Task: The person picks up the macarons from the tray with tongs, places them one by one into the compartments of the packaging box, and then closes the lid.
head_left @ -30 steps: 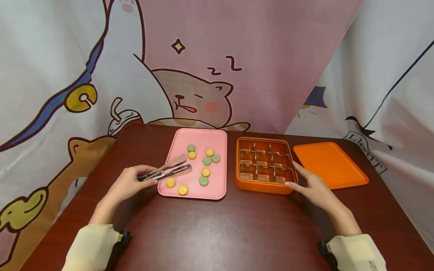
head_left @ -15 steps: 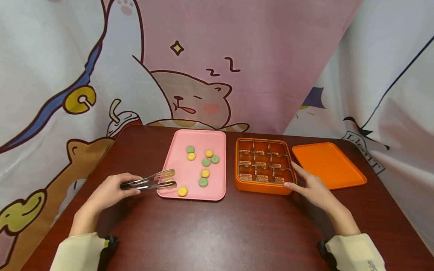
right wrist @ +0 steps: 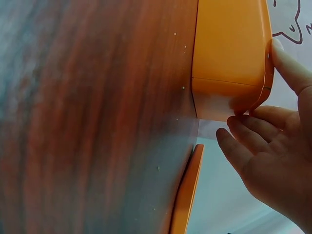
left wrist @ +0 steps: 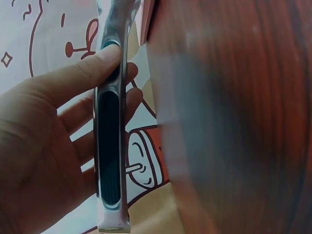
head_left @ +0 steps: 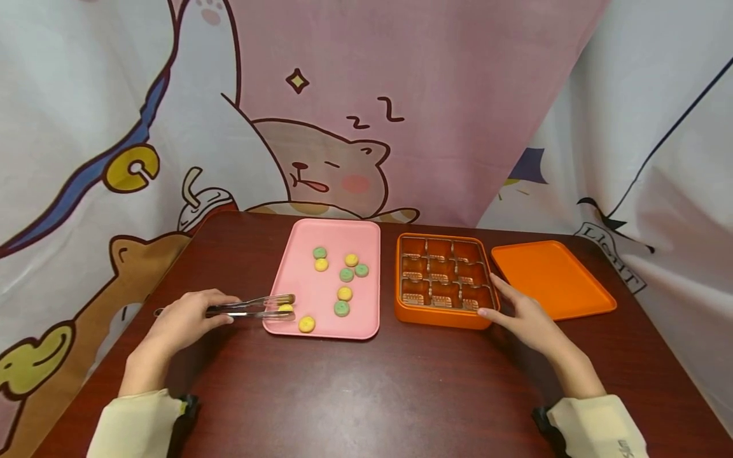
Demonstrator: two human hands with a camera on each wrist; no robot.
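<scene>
Place: curtained-off table space, booth-like; home or workplace cannot be determined.
Curtain [head_left: 446,114]: white and pink cloth behind and at both sides, printed with cartoon animals [head_left: 338,175] and a bell [head_left: 117,175].
Table [head_left: 366,407]: dark red wood grain, far edge just beside the cloth, glare on top.

Looking past a dark, wood-grained table [head_left: 366,394] to pink-and-white printed fabric [head_left: 435,63] hanging in folds. Showing, at centre, a dozing cartoon animal [head_left: 338,170], eye closed, beneath a small yellow star [head_left: 297,81] and Z-shaped marks [head_left: 389,109]. Picturing, at left, a yellow bell [head_left: 119,174] on a blue band [head_left: 80,184] and a drink with a straw [head_left: 209,205]; at far right, a blue patch [head_left: 529,164] and, lower down, a lettered banner [head_left: 611,257].
</scene>
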